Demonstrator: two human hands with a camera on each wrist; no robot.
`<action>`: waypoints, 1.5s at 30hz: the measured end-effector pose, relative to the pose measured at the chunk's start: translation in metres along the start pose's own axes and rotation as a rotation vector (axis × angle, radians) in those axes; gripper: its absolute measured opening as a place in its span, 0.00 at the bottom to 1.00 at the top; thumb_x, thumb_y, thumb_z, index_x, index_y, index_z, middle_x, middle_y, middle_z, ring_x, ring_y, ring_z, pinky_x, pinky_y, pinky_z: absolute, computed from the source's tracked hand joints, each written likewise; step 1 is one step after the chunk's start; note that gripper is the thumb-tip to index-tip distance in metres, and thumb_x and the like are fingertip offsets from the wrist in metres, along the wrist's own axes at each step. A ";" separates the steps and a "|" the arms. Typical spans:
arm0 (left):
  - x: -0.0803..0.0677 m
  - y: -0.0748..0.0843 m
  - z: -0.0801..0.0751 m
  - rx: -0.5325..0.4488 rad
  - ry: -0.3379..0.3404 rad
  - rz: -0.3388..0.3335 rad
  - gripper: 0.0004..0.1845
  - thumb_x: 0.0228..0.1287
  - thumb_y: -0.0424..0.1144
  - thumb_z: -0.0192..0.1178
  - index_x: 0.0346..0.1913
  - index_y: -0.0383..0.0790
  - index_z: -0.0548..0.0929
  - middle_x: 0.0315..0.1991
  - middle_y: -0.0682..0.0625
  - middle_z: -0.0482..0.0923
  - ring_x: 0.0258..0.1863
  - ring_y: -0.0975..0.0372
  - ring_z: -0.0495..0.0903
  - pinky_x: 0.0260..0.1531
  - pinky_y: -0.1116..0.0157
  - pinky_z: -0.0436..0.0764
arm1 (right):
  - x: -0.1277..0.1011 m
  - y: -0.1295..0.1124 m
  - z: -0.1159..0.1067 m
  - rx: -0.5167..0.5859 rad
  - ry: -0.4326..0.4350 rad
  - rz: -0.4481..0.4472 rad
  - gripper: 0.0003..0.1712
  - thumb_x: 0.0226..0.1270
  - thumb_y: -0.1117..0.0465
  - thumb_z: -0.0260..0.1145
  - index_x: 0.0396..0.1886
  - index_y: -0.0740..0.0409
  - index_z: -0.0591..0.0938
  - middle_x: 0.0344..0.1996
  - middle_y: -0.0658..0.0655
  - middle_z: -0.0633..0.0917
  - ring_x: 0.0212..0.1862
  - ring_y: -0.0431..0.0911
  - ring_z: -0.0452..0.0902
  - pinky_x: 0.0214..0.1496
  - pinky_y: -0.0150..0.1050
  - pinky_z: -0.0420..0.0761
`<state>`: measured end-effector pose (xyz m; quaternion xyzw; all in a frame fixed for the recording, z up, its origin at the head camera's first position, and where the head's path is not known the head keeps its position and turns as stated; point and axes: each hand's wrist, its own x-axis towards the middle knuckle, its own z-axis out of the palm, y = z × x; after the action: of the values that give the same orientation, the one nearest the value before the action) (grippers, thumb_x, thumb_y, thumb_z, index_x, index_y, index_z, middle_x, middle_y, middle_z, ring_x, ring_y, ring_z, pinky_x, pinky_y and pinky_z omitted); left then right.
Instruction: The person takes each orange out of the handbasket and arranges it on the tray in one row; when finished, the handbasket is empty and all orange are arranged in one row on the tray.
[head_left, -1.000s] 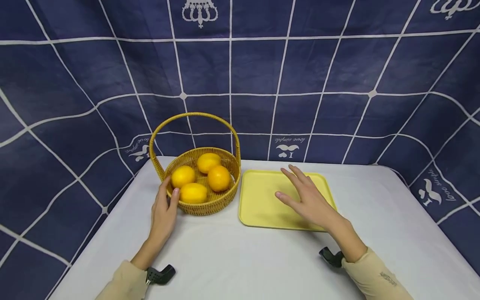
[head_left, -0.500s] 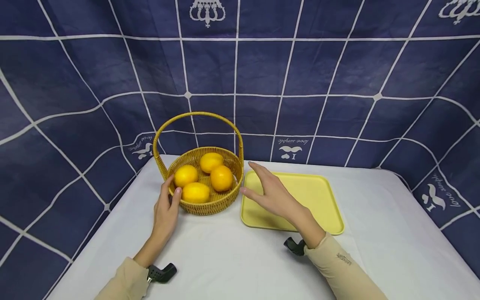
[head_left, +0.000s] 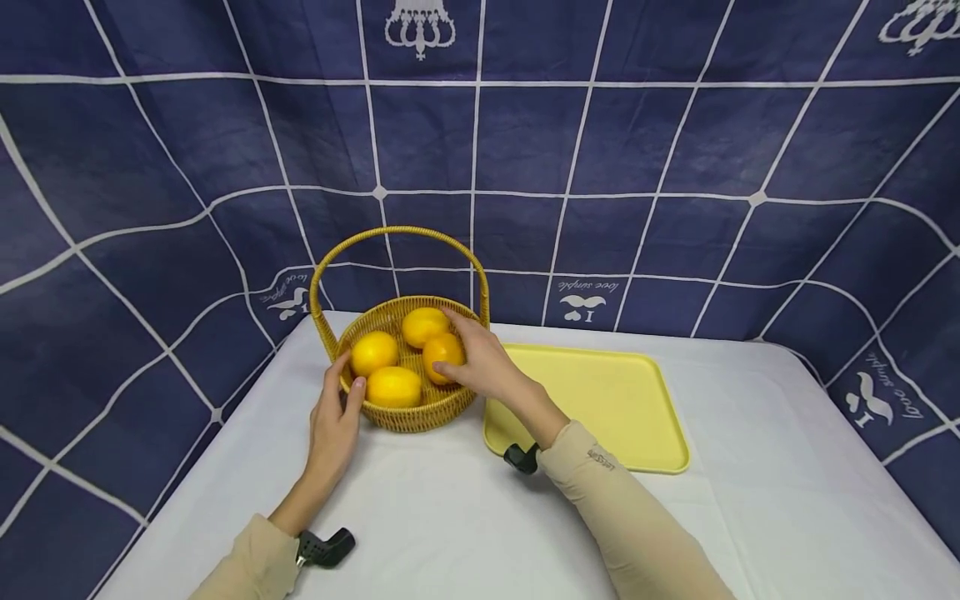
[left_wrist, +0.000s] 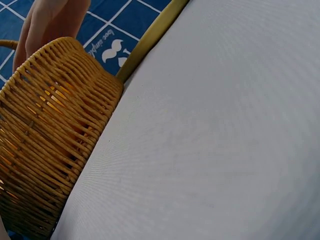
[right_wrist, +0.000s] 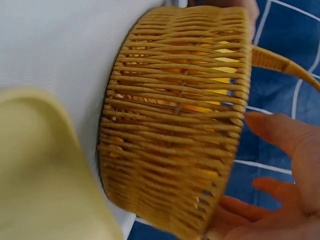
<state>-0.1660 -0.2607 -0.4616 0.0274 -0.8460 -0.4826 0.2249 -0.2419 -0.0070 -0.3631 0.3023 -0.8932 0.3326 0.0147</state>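
A woven basket with a tall handle (head_left: 405,421) stands on the white table, at the left of the head view. Inside lie three yellow lemons (head_left: 393,387) and one rounder orange (head_left: 437,353). My left hand (head_left: 334,429) holds the basket's left rim, thumb over the near edge and fingers along the outer side. Over the right rim reaches my right hand (head_left: 487,360), its thumb in front of the orange and its fingers beyond it. In the right wrist view the thumb and fingers (right_wrist: 272,187) are spread apart above the rim; the fingertips are partly hidden.
A yellow rectangular tray (head_left: 600,400) lies just right of the basket, partly under my right forearm. Behind and at the sides hangs a dark blue cloth with white grid lines (head_left: 637,150). The basket handle (head_left: 401,229) arches above the fruit.
My right hand has moved left from above the yellow tray, over the basket's right rim, to the orange. The left hand stays at the basket's rim. The view has shifted slightly.
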 end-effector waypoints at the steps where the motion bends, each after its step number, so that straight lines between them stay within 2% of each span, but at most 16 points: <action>1: -0.001 0.000 -0.001 0.000 -0.001 -0.001 0.30 0.85 0.52 0.49 0.84 0.56 0.59 0.83 0.46 0.59 0.82 0.47 0.59 0.79 0.40 0.60 | 0.004 -0.002 0.003 -0.009 -0.022 0.012 0.50 0.70 0.54 0.75 0.85 0.54 0.60 0.80 0.59 0.68 0.80 0.56 0.63 0.82 0.55 0.63; 5: -0.002 0.001 -0.002 0.001 0.001 -0.008 0.30 0.85 0.51 0.49 0.84 0.56 0.59 0.83 0.46 0.58 0.82 0.47 0.59 0.79 0.41 0.60 | 0.017 -0.008 0.015 -0.064 -0.107 0.047 0.47 0.69 0.56 0.75 0.83 0.57 0.63 0.79 0.61 0.68 0.81 0.57 0.61 0.82 0.53 0.64; 7: -0.002 0.001 -0.002 0.007 0.005 -0.011 0.30 0.85 0.51 0.49 0.83 0.56 0.59 0.83 0.46 0.59 0.82 0.47 0.59 0.79 0.41 0.60 | 0.021 -0.011 0.020 -0.117 -0.125 0.067 0.45 0.67 0.59 0.76 0.81 0.56 0.68 0.79 0.63 0.68 0.80 0.59 0.63 0.80 0.55 0.69; 12: -0.001 0.000 0.001 0.038 0.017 -0.014 0.30 0.84 0.52 0.50 0.83 0.56 0.61 0.83 0.47 0.61 0.82 0.48 0.60 0.79 0.41 0.60 | 0.024 -0.013 0.028 -0.268 -0.114 0.118 0.45 0.60 0.62 0.81 0.77 0.52 0.72 0.77 0.64 0.69 0.73 0.61 0.72 0.72 0.54 0.78; 16: 0.000 -0.001 0.003 0.048 0.027 -0.007 0.29 0.84 0.51 0.50 0.83 0.56 0.61 0.82 0.47 0.61 0.82 0.49 0.60 0.80 0.42 0.60 | 0.023 -0.013 0.030 -0.289 -0.060 0.129 0.49 0.56 0.59 0.85 0.76 0.55 0.73 0.70 0.65 0.76 0.68 0.60 0.76 0.67 0.52 0.82; 20: -0.001 0.000 0.003 0.046 0.033 0.005 0.30 0.84 0.51 0.50 0.83 0.54 0.61 0.82 0.46 0.61 0.82 0.48 0.60 0.80 0.42 0.60 | 0.021 -0.011 0.031 -0.238 -0.006 0.117 0.51 0.52 0.56 0.87 0.74 0.59 0.73 0.67 0.66 0.78 0.64 0.60 0.79 0.65 0.53 0.83; 24: 0.000 0.000 0.003 0.049 0.032 0.016 0.30 0.85 0.51 0.50 0.83 0.54 0.61 0.82 0.46 0.61 0.82 0.48 0.60 0.80 0.42 0.60 | 0.017 -0.009 0.026 -0.159 0.055 0.094 0.52 0.52 0.57 0.86 0.75 0.61 0.71 0.67 0.66 0.77 0.64 0.59 0.77 0.67 0.53 0.81; 31: -0.002 0.000 0.002 0.047 0.032 0.001 0.30 0.84 0.50 0.50 0.83 0.54 0.61 0.82 0.44 0.61 0.81 0.45 0.60 0.79 0.40 0.60 | -0.002 -0.009 0.007 0.046 0.150 0.088 0.49 0.49 0.58 0.84 0.72 0.57 0.73 0.65 0.59 0.81 0.62 0.57 0.77 0.66 0.55 0.78; 34: -0.003 0.000 0.003 0.048 0.022 0.002 0.30 0.84 0.51 0.50 0.83 0.54 0.61 0.83 0.44 0.61 0.82 0.45 0.59 0.79 0.40 0.60 | -0.014 -0.008 -0.001 0.124 0.195 0.095 0.47 0.50 0.58 0.83 0.72 0.56 0.74 0.63 0.57 0.82 0.60 0.57 0.78 0.63 0.56 0.80; 38: -0.004 -0.001 0.004 0.054 0.015 -0.006 0.30 0.85 0.52 0.49 0.83 0.55 0.61 0.83 0.44 0.60 0.81 0.45 0.59 0.79 0.40 0.60 | -0.028 -0.005 -0.012 0.180 0.251 0.116 0.47 0.50 0.57 0.84 0.71 0.55 0.75 0.62 0.55 0.83 0.58 0.55 0.79 0.59 0.55 0.84; 45: -0.003 -0.001 0.002 0.052 0.024 -0.003 0.30 0.85 0.51 0.49 0.83 0.55 0.61 0.82 0.43 0.61 0.81 0.44 0.60 0.79 0.39 0.60 | -0.040 0.003 -0.031 0.217 0.324 0.147 0.45 0.51 0.55 0.83 0.70 0.53 0.75 0.60 0.56 0.84 0.59 0.53 0.79 0.61 0.52 0.83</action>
<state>-0.1643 -0.2587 -0.4643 0.0402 -0.8555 -0.4604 0.2336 -0.2157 0.0344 -0.3500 0.1787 -0.8578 0.4713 0.1011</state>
